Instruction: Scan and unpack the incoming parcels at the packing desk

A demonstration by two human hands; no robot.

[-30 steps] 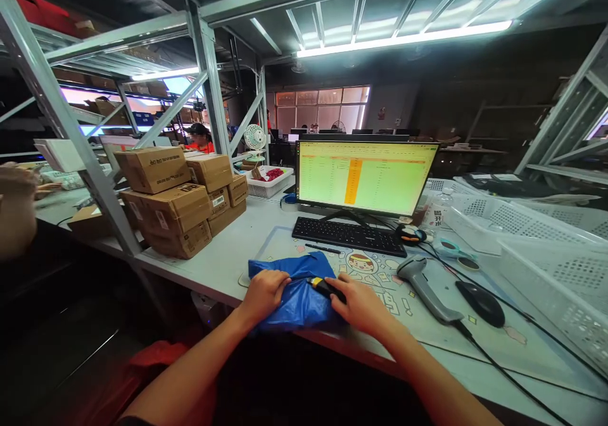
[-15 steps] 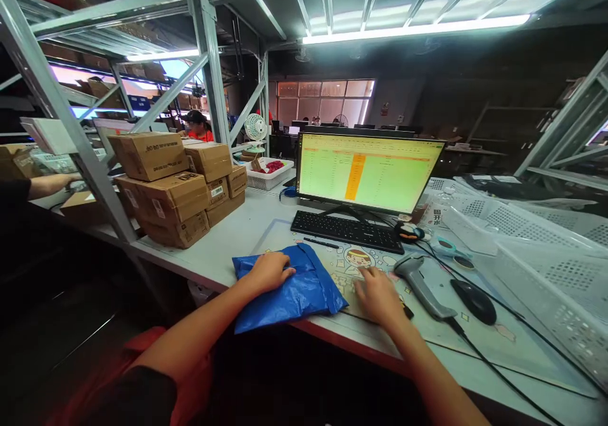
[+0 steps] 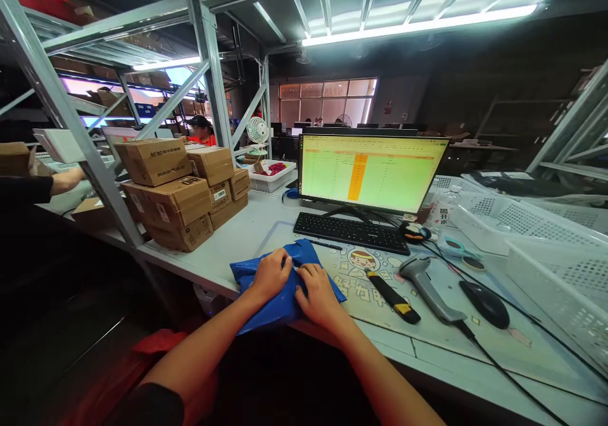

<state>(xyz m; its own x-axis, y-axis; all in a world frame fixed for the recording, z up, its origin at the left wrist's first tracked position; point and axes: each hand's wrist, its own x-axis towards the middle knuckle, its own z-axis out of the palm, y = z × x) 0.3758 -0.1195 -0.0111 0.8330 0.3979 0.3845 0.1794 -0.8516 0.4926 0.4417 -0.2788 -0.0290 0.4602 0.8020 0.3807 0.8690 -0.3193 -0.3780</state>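
A blue plastic mailing bag lies at the front edge of the desk, part of it hanging over, its surface creased and bunched. Both of my hands are on it. My left hand grips the middle of the bag with curled fingers. Close beside it, my right hand has its fingers bent onto the bag's right part, pinching the plastic. What the bag contains is hidden. To the right of my right hand, a yellow and black utility knife rests on the printed desk mat.
Behind the bag are a pen, a keyboard and a lit monitor. A barcode scanner, a mouse and white baskets stand right. Stacked cartons sit left by a rack post; another person's hand is beyond.
My right hand has moved left from beside the utility knife onto the bag, uncovering the knife on the mat. The bag is more bunched now. My left hand stays on it.
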